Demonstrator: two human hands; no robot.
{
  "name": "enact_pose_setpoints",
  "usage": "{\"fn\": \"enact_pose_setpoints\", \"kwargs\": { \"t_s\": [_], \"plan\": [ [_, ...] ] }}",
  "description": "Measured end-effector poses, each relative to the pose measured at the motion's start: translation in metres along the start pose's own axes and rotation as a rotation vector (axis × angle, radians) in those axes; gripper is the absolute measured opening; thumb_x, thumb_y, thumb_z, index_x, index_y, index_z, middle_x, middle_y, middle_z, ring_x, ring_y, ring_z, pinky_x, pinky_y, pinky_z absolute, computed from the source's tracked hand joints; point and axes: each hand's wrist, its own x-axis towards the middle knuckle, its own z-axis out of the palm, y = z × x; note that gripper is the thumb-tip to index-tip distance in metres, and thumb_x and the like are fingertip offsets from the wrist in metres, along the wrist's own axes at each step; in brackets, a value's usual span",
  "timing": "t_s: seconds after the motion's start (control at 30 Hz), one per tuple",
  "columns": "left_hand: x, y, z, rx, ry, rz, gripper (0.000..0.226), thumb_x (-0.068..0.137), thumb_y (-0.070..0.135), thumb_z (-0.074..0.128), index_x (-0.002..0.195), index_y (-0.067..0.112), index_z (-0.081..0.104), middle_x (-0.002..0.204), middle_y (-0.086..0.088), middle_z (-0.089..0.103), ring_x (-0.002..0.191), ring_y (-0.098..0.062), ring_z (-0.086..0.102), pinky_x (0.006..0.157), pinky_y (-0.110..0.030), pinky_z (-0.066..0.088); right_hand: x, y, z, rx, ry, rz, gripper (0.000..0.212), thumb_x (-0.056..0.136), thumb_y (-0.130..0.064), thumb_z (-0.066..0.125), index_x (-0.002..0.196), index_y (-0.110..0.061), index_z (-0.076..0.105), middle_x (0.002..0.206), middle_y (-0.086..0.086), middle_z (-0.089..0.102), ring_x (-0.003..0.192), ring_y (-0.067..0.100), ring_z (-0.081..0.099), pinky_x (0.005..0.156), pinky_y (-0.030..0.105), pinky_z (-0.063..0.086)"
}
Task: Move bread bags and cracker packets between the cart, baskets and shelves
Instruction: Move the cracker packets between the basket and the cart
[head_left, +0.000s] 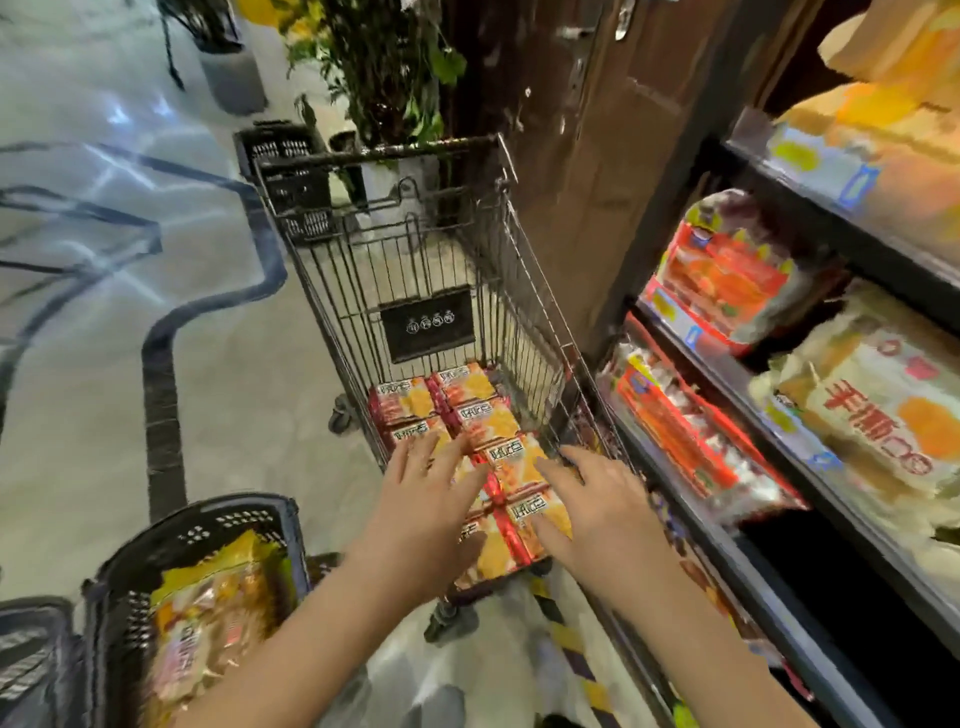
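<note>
We open on the left hand (431, 499): fingers straight and spread wide, the grip open, holding nothing. The right hand (597, 506) mirrors it, fingers fanned, its grip open as well. Both hands are stretched out low over the near end of the cart (524, 291), palms down above the cracker packets (483, 421). We cannot tell whether the fingertips touch the wrappers or hang just above them.

The packets, orange and red, lie flat in two rows along the bottom of the cart, packed side by side, and the nearest ones are partly hidden under our hands. On the cart's far wall, inside it, hangs a black sign plate (427, 325).

Left of the cart and close to us stands a dark basket (208, 519) with yellow bags (208, 613) piled in it. Right of the cart run the shelves (753, 415), with bread bags (727, 275) in red, orange and pale wrappers lying on several levels, though they are blurred. Beyond the cart's far end sits a black crate (291, 171), and beside it a leafy plant (384, 67). A pale, glossy floor (104, 364) with dark bands spreads out left of the cart.
</note>
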Motion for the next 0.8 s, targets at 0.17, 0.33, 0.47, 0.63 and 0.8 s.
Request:
{"fn": "enact_pose_setpoints", "kwargs": {
  "t_s": [0.17,0.33,0.47,0.63,0.8],
  "plan": [
    [0.033,0.005,0.023,-0.045,0.003,-0.179,0.074,0.088,0.054,0.063,0.154,0.031,0.04,0.168,-0.012,0.023,0.155,-0.041,0.017,0.123,-0.062,0.019,0.053,0.031,0.008,-0.034,-0.142,-0.113,0.064,0.095,-0.052,0.058,0.154,-0.035,0.04,0.161,0.005,0.037,0.149,0.027,0.032,0.125,0.048,0.021],
    [0.064,0.022,0.039,-0.084,-0.057,-0.33,0.075,0.093,0.058,0.054,0.159,0.03,0.03,0.17,-0.011,0.019,0.156,-0.038,0.014,0.126,-0.056,0.013,0.093,0.068,0.02,-0.002,-0.263,-0.224,0.065,0.1,-0.051,0.051,0.159,-0.033,0.033,0.163,0.002,0.031,0.152,0.026,0.026,0.126,0.047,0.016],
    [0.082,0.036,0.052,-0.118,-0.125,-0.406,0.074,0.099,0.062,0.044,0.161,0.031,0.02,0.17,-0.009,0.015,0.157,-0.035,0.009,0.128,-0.051,0.012,0.117,0.092,0.04,-0.002,-0.349,-0.28,0.063,0.101,-0.052,0.05,0.159,-0.034,0.031,0.166,0.001,0.026,0.154,0.024,0.023,0.128,0.047,0.011],
    [0.096,0.046,0.078,-0.213,-0.204,-0.458,0.071,0.099,0.061,0.044,0.16,0.033,0.021,0.172,-0.006,0.01,0.157,-0.033,0.006,0.128,-0.051,0.011,0.133,0.109,0.068,-0.009,-0.429,-0.323,0.06,0.103,-0.05,0.047,0.158,-0.034,0.032,0.164,0.001,0.028,0.153,0.022,0.023,0.127,0.046,0.01],
    [0.111,0.042,0.115,-0.323,-0.32,-0.526,0.069,0.1,0.059,0.044,0.16,0.031,0.024,0.17,-0.006,0.014,0.156,-0.034,0.013,0.126,-0.05,0.019,0.15,0.123,0.108,-0.03,-0.526,-0.29,0.06,0.103,-0.049,0.046,0.158,-0.031,0.033,0.164,0.003,0.03,0.151,0.024,0.028,0.124,0.044,0.018]
  ]
}}
